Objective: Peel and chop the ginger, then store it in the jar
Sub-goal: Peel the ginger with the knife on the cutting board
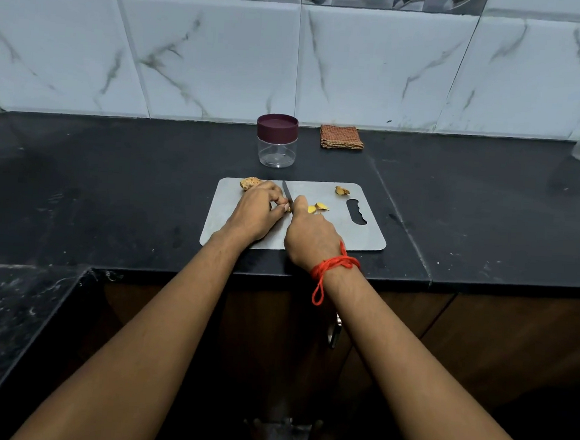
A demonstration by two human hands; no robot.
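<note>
A single head-worn view looks forward and down at the counter (pixel 112 190) from close by.

**Black desk, grey board, yellow ginger**

The desk (pixel 112 190) is black with faint pale speckles, under white wall tiles (pixel 224 60) veined in grey like marble. The cutting board (pixel 332 229) is plain matt grey. The ginger (pixel 250 183) is tan-brown in its skin; the cut pieces (pixel 318 207) show bright yellow. The knife (pixel 286 193) has a dark grey blade. The jar (pixel 276 153) is clear with a maroon lid (pixel 277 127). The folded cloth (pixel 341 137) is checked in orange-brown and cream. A red thread (pixel 333 266) circles the right wrist. The cabinet fronts (pixel 497 330) are brown.
</note>
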